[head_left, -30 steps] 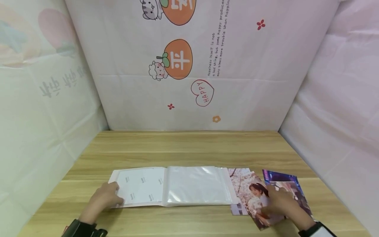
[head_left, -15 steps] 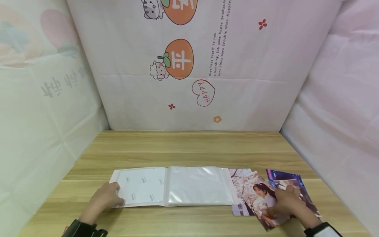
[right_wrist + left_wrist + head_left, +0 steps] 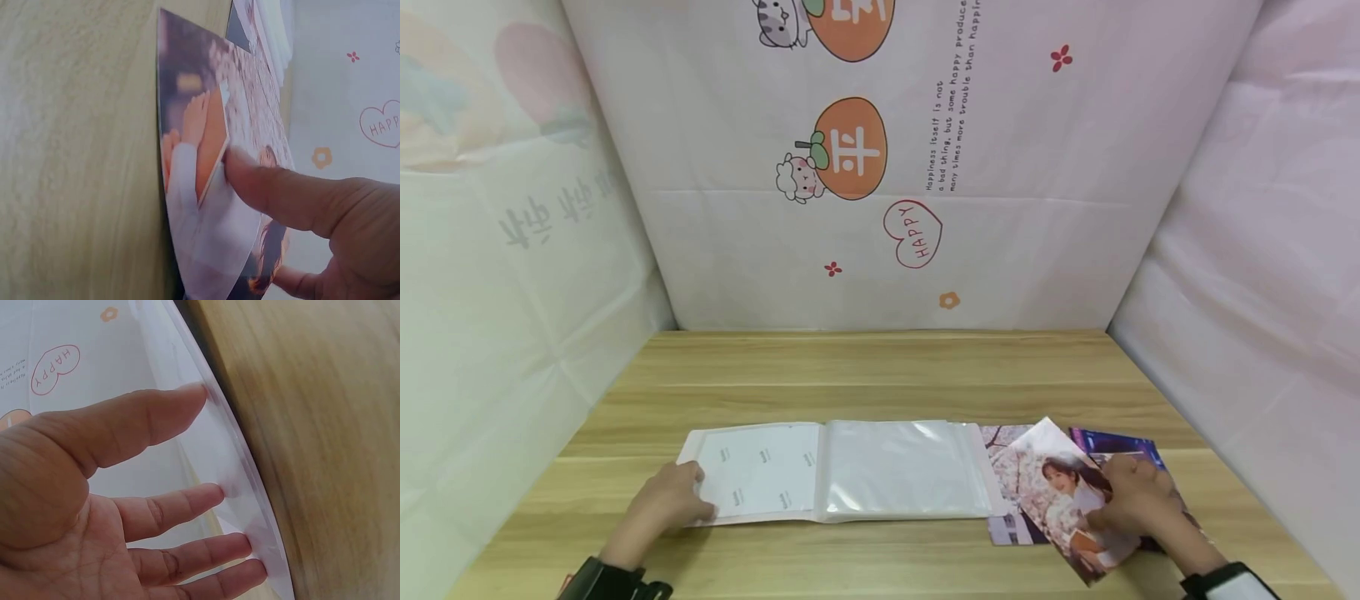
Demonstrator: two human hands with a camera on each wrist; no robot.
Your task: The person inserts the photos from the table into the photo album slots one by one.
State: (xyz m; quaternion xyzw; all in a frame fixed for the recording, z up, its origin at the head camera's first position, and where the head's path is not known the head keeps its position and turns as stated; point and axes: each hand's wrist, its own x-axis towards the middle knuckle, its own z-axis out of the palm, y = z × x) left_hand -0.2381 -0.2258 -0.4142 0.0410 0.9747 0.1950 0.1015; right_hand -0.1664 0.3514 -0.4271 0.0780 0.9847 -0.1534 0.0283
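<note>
A photo album [image 3: 895, 467] lies open flat on the table, with a white printed sheet [image 3: 760, 479] on its left side and clear sleeves on its right. My left hand [image 3: 673, 496] presses the album's left edge, its fingers nearly straight in the left wrist view. At the right, my right hand [image 3: 1138, 500] pinches a photo [image 3: 1060, 500] of a person among pink blossoms. The thumb [image 3: 250, 175] lies on its face, while most of the other fingers are hidden. Under it a second blossom photo [image 3: 1003, 454] shows partly, tucked beside the album.
Beneath and beyond my right hand lies a blue and purple photo [image 3: 1123, 442], partly covered. The wooden table [image 3: 880, 383] runs back to a printed white cloth [image 3: 1037, 250], and similar cloth hangs on both sides.
The held blossom photo has turned and its far corner has risen, covering more of the photo beneath. My right hand has shifted slightly right. The left hand has stayed on the album.
</note>
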